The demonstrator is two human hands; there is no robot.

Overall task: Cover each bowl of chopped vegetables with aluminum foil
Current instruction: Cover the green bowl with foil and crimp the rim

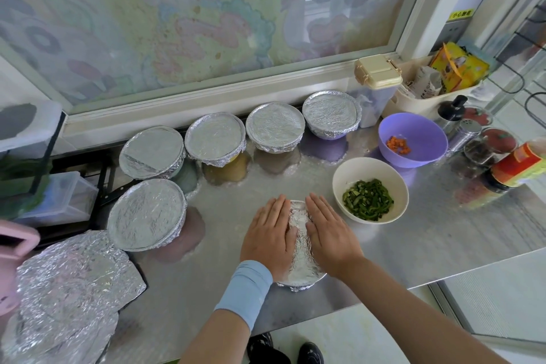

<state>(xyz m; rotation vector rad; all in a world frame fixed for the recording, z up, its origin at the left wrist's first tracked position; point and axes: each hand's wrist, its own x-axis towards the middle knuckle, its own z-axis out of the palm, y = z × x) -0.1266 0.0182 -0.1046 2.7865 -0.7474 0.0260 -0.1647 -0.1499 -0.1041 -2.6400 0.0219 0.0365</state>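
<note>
Left hand (pixel 270 235) and right hand (pixel 329 233) flat, fingers straight and together, pressing on foil-covered bowl (pixel 300 248) that sits under and between both palms, near front edge of steel counter (pixel 428 245). Just right of right hand: uncovered white bowl (pixel 348 174) of chopped greens (pixel 367 199). Behind that, purple bowl (pixel 425 139) with carrot bits (pixel 399 145). 5 wrapped bowls (pixel 274 124) behind and left. Loose foil sheets (pixel 74 275) far left.

My left hand (pixel 270 238) and right hand (pixel 331 233) pressed flat on a foil-covered bowl (pixel 300 248), white bowl of chopped greens (pixel 370 198) just beside, purple bowl (pixel 413 139) behind it
</note>
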